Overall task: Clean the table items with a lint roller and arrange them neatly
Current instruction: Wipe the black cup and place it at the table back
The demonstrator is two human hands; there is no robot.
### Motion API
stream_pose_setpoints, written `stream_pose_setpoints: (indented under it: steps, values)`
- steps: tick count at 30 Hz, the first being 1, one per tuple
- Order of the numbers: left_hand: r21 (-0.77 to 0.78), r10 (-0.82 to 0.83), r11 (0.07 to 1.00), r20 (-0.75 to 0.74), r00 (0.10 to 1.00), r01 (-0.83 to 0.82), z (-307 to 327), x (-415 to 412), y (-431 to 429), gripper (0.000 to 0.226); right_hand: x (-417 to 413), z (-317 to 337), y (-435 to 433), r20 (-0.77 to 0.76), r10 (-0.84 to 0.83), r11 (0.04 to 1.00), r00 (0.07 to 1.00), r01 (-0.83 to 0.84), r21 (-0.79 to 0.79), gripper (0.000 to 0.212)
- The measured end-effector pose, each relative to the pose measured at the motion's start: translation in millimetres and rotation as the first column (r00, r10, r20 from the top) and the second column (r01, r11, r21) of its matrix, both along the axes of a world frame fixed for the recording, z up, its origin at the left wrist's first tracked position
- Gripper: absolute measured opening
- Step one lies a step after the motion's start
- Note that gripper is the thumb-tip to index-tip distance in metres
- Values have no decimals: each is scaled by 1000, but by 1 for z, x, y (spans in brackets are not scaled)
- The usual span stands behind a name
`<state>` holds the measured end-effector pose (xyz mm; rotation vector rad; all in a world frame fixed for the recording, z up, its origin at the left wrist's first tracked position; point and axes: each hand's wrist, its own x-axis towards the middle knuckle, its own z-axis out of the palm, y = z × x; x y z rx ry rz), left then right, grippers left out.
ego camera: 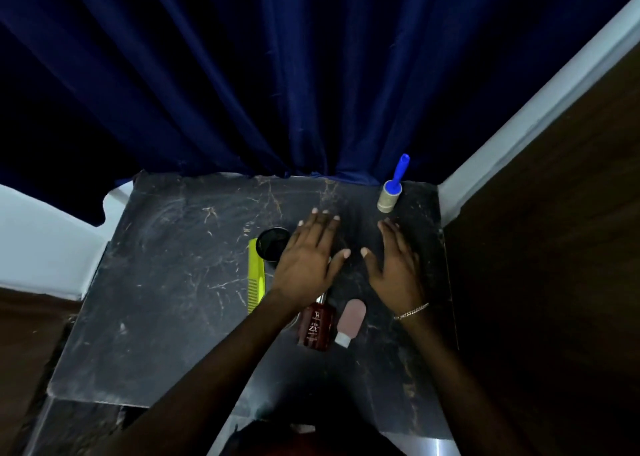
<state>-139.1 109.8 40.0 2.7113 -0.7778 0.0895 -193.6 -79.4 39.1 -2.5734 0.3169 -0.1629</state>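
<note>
Both hands, left [304, 258] and right [394, 265], lay flat on surface [166, 299], fingers straight, released, grasping nothing; roller [390, 195] beyond right.

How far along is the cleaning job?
Done: nothing evident. In hand: nothing; left hand and right hand lie open over the table, lint roller sits apart by the curtain. Left: rolling and arranging comb, black jar, red bottle, pink tube.

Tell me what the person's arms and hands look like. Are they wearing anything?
No sleeves or gloves are worn, as far up as the picture shows. The left hand has nothing on it that I can see. The right hand has a thin, pale metal chain bracelet around its wrist.
</note>
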Motion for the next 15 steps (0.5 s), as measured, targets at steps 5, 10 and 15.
stream_pose_setpoints:
  steps: [5, 10, 15]
  values:
    - [-45, 135, 989, -58, 989, -137, -12, -19, 54, 68, -5, -10, 35, -57, 72, 997, 996, -69, 41, 64]
    - [-55, 252, 963, -170, 953, -264, -26, -21, 105, 75, 1, -14, 70, -105, 123, 992, 987, -122, 20, 63]
    - [-70, 281, 952, -198, 939, -300, -41, -9, 143, 83, 14, -24, 104, -184, 125, 992, 975, -120, 38, 65]
